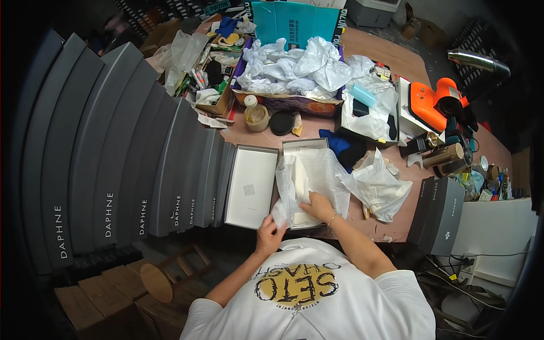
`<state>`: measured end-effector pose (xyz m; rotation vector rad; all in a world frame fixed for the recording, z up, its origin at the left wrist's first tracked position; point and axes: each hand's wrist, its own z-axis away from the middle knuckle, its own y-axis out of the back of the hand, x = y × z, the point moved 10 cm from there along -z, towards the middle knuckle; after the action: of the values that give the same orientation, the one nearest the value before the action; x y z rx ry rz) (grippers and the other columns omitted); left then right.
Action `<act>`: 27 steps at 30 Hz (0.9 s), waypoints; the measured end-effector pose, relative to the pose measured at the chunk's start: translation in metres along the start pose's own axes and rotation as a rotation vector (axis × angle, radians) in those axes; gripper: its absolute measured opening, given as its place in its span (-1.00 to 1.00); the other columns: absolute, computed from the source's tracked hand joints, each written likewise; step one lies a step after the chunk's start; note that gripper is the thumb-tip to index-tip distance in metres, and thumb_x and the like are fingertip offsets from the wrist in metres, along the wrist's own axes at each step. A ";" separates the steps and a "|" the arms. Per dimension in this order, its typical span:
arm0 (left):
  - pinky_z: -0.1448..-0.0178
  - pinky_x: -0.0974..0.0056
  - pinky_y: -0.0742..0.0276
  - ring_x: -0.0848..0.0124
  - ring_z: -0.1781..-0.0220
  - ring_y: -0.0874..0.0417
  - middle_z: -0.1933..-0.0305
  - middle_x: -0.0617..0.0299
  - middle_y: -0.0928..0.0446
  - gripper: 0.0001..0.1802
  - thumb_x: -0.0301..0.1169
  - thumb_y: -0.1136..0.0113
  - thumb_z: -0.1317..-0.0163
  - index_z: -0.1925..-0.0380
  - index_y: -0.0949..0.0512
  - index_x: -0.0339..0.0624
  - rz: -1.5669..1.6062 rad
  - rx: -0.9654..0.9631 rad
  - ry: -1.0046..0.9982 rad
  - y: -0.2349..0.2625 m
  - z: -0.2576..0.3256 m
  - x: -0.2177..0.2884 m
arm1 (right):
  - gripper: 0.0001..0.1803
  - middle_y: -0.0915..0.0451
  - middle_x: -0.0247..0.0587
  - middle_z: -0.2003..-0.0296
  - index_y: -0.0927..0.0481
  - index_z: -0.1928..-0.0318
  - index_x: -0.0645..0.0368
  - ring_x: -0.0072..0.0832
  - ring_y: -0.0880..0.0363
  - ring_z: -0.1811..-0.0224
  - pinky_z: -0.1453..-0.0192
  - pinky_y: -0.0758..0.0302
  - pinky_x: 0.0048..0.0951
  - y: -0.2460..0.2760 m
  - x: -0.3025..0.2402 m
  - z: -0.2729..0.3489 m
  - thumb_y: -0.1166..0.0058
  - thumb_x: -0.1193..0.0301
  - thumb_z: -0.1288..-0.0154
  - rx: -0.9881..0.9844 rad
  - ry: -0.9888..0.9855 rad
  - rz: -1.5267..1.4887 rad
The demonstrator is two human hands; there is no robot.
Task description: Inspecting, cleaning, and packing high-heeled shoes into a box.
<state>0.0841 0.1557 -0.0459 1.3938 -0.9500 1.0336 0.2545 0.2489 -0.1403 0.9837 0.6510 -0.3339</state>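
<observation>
Right in front of me stands an open shoebox [288,145] lined with white tissue paper [330,180]. A long cream-white item [300,180] lies in the paper; its kind is not clear. My right hand [318,208] reaches into the box from the right, its fingers curled at the lower end of that item, and what they grip is partly hidden. At the box's near left corner my left hand [269,235] pinches the edge of the tissue paper. Close on the left lies an empty white-lined box lid [249,187] with a grey rim.
Grey shoeboxes [130,147] stand in a long row at left, with more grey boxes [439,215] at right. Crumpled white paper [378,187] lies beside the box. Behind are a carton of white wrapping [286,103], a bottle [256,116] and an orange device [428,105].
</observation>
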 end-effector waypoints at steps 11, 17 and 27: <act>-0.30 0.07 -0.33 -0.09 -0.29 -0.38 -0.22 -0.24 -0.39 -0.63 -0.26 -0.02 -0.37 0.04 -0.56 -0.36 -0.073 -0.276 0.079 -0.011 -0.003 0.008 | -0.53 -0.57 0.01 0.19 -0.53 0.08 0.27 -0.04 -0.56 0.13 0.06 -0.51 -0.11 0.002 -0.016 0.006 -0.24 0.21 -0.09 0.147 0.104 0.063; -0.34 0.07 -0.30 -0.09 -0.32 -0.34 -0.21 -0.20 -0.40 -0.58 -0.24 -0.09 -0.32 -0.07 -0.50 -0.31 -0.319 -0.556 -0.472 -0.039 0.008 0.024 | -0.51 -0.53 0.03 0.07 -0.48 -0.03 0.27 -0.07 -0.50 -0.03 -0.03 -0.49 -0.15 -0.014 -0.022 0.009 -0.20 0.27 -0.12 0.160 0.172 0.138; -0.49 -0.03 0.02 -0.06 -0.47 -0.09 -0.40 -0.23 -0.15 -0.34 -0.12 0.02 -0.35 -0.25 -0.27 -0.47 -0.638 -0.548 -0.477 -0.117 -0.076 0.010 | -0.63 -0.47 0.04 -0.09 -0.51 -0.01 0.30 -0.06 -0.41 -0.16 -0.21 -0.39 -0.22 0.088 0.009 0.074 -0.13 0.47 -0.17 0.525 0.223 -0.211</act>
<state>0.1928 0.2400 -0.0695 1.3444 -0.9318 -0.0503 0.3347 0.2323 -0.0593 1.4712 0.8969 -0.6063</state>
